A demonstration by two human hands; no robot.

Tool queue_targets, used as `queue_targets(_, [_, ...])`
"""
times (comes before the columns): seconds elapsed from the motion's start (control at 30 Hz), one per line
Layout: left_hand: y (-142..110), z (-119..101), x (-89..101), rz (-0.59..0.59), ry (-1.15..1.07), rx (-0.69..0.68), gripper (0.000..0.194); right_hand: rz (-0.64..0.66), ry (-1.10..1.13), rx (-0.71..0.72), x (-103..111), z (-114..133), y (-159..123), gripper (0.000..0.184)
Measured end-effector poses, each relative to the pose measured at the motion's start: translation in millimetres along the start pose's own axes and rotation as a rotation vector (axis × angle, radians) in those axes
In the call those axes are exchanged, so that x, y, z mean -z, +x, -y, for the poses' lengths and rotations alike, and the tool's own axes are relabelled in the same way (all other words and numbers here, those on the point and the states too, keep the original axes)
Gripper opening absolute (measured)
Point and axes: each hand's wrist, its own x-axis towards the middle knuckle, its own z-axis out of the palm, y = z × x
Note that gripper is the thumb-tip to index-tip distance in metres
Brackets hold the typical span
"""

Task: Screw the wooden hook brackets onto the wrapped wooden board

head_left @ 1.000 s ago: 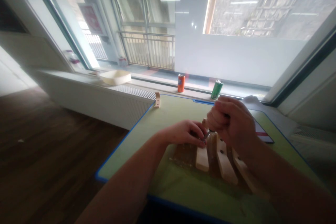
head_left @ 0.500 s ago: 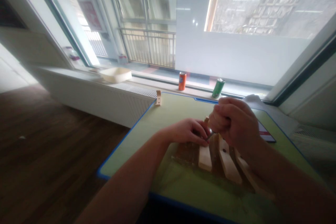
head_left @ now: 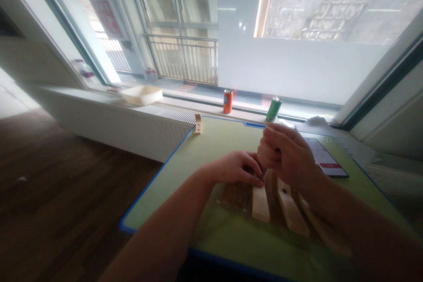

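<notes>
The wooden pieces [head_left: 261, 207] are pale tan, the tabletop [head_left: 188, 163] green with blue edging.

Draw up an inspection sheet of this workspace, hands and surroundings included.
Surface: green table with a blue edge.
Job's things: three pale wooden pieces on a brown base.
Clutter: tablet beyond the right wrist; small holed block at the far left corner.
Left hand: fingers at the far end of the leftmost piece.
Right hand: closed, seemingly on a thin tool, mostly hidden.
Cables: nothing seen.
Surroundings: orange can and green can on the sill; window behind; radiator to the left.
</notes>
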Motion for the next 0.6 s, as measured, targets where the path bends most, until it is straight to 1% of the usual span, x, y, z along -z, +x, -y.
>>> queue_targets(0.13, [0, 1, 0.0, -0.007, -0.02, 0.004, 0.013, -0.05, -0.004, 0.005, -4, -1, 0, 0.031])
queue_targets(0.3, [-1, 1, 0.0, -0.008, -0.011, 0.015, 0.016, -0.1, -0.076, 0.028, -5, 0, -1, 0.032])
queue_targets(0.33, [-2, 0, 0.4, -0.022, -0.003, 0.012, 0.019, -0.114, -0.083, 0.042, -5, 2, -2, 0.033])
queue_targets(0.4, [-3, -2, 1.8, -0.043, -0.01, 0.034, 0.031, -0.151, -0.077, 0.072, -4, 7, -2, 0.034])
queue_targets(0.47, [-4, -4, 3.4, -0.041, -0.071, 0.071, 0.045, -0.173, -0.062, 0.071, -1, 10, -1, 0.035])
queue_targets(0.5, [-4, -5, 4.0, -0.04, -0.106, 0.081, 0.047, -0.175, -0.056, 0.059, 1, 11, 0, 0.034])
queue_targets(0.53, [-5, -5, 4.5, -0.039, -0.133, 0.083, 0.044, -0.177, -0.048, 0.049, 2, 11, 1, 0.034])
queue_targets(0.6, [-5, -3, 5.2, -0.062, -0.168, 0.085, 0.033, -0.18, -0.031, 0.044, 6, 11, 3, 0.033])
